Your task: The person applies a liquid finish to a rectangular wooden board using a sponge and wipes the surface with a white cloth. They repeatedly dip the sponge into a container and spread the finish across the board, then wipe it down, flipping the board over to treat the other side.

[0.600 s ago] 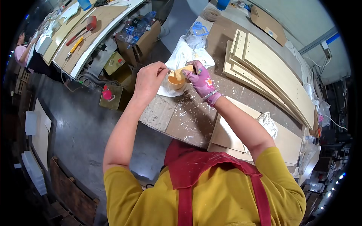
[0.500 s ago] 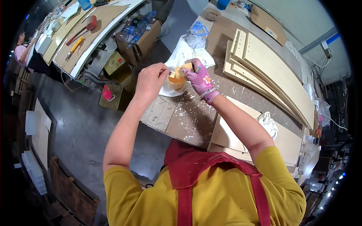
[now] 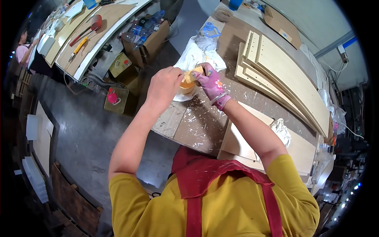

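Bare and closed, my left hand bends its fingertips together at the left rim of a small round tub of orange-tan paste. What it pinches is hidden behind the fingers. My right hand, in a stained pink glove with a flower print, grips a flat yellow-tan piece just above the tub. Its near edge looks smeared with paste and almost meets my left fingertips. Under and behind the tub lies a crumpled white cloth. A clear plastic jug with a blue cap rests at the cloth's far end.
Pale drilled boards lie stacked on the right of the workbench. Closer to me are flat panels and a white rag. On the left bench lie a red mallet and a yellow-handled tool. A person stands far left.
My left hand has shifted right, toward the tub and the tan piece. The small pale bit visible at its fingertips before is now hidden. My right hand has moved only slightly.
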{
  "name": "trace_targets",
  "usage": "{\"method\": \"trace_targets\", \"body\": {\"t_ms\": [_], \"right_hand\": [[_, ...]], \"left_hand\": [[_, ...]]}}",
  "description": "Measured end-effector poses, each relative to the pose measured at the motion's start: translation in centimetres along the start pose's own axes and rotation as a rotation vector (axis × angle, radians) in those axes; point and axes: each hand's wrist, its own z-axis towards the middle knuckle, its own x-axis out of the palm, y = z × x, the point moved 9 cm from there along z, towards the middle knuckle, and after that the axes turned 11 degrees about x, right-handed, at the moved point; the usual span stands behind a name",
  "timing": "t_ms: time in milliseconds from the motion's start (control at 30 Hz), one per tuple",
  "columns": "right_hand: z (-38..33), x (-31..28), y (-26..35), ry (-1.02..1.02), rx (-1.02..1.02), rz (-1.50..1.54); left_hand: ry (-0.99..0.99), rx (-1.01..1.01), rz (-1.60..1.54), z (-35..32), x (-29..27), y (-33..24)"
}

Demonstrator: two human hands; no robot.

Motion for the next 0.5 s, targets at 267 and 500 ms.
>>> {"method": "trace_targets", "body": {"t_ms": [267, 500], "right_hand": [[1.1, -0.6, -2.0, 0.105, 0.272, 0.425], [-0.3, 0.1, -0.5, 0.082, 0.135, 0.18]], "left_hand": [[-0.03, 0.012, 0.087, 0.1, -1.2, 0.1], [-0.006, -0.007, 0.042, 0.5, -0.6, 0.4]]}}
